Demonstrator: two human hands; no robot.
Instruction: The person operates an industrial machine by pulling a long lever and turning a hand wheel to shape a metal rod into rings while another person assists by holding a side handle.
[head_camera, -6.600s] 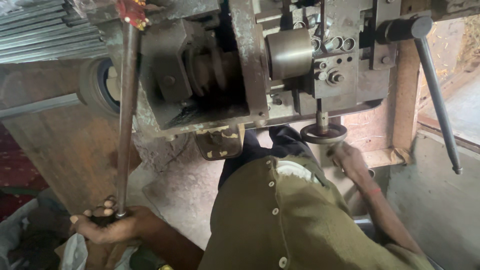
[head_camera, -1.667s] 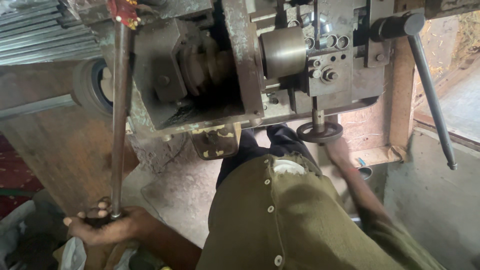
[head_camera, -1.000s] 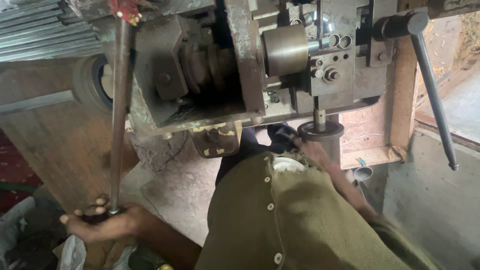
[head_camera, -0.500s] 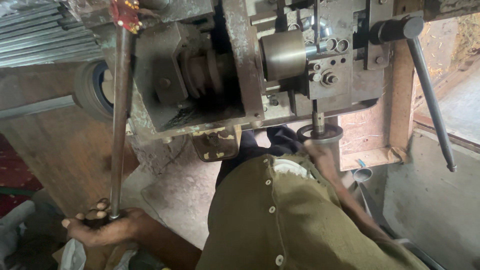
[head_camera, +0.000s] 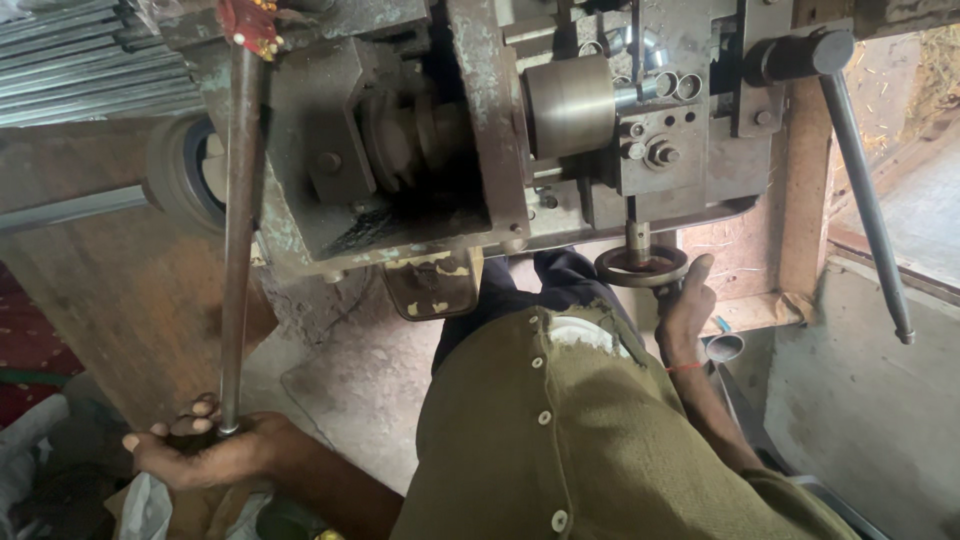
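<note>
The left hand (head_camera: 205, 450), at the lower left of the frame, is clenched around the lower end of the long lever (head_camera: 238, 230). The right hand (head_camera: 688, 305), right of centre, is closed on the small handwheel (head_camera: 641, 266) beneath the machine (head_camera: 480, 130). The olive shirt (head_camera: 600, 430) hangs near the exposed pulley (head_camera: 400, 140); a loose fold could be caught there. A slip off the lever could jolt the setting.
</note>
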